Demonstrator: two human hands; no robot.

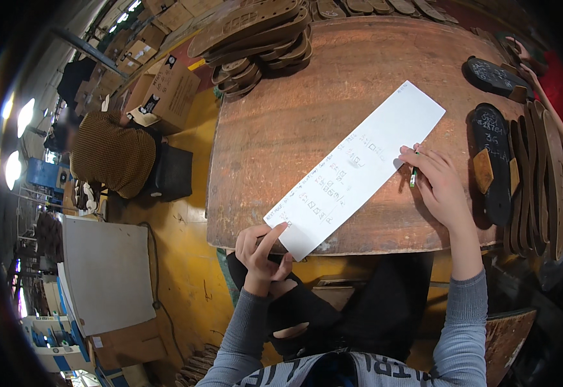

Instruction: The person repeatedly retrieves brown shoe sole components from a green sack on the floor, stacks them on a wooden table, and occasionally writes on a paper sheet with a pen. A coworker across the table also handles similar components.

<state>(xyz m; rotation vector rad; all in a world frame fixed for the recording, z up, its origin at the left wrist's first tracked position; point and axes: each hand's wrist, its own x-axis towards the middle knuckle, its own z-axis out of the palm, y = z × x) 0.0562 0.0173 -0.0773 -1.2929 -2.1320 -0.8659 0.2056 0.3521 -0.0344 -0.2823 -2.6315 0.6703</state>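
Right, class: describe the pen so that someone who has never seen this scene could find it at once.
Start at the round brown table and find the long white paper strip lying slantwise across it. At the strip's right edge rests the right hand; the pen pokes out below its fingers. It is small and green-tipped, unlike the dark soles further right.

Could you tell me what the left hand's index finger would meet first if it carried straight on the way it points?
Almost at once the long white paper slip, whose near corner the left hand already touches.
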